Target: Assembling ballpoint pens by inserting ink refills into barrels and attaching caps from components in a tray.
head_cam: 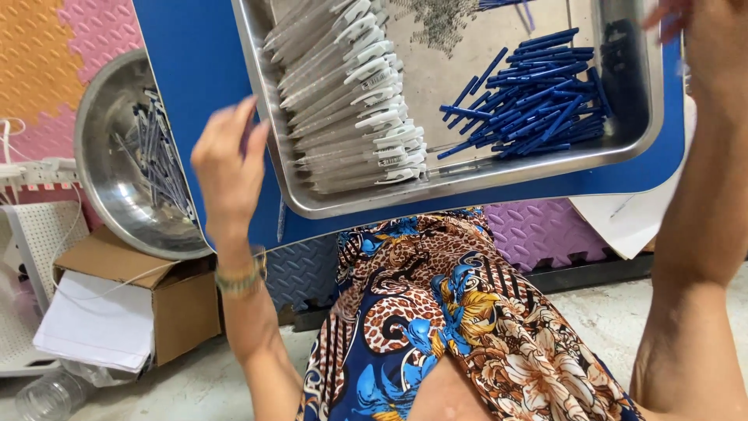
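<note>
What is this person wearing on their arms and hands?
Both forearms are bare, with no sleeves or gloves. The left hand has a beaded band of green and gold tones around its wrist. The right hand is partly cut off by the frame; nothing worn shows there.

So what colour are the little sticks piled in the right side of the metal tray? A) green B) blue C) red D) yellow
B: the sticks heaped in the right part of the metal tray are blue, next to a row of white pen parts.
</note>
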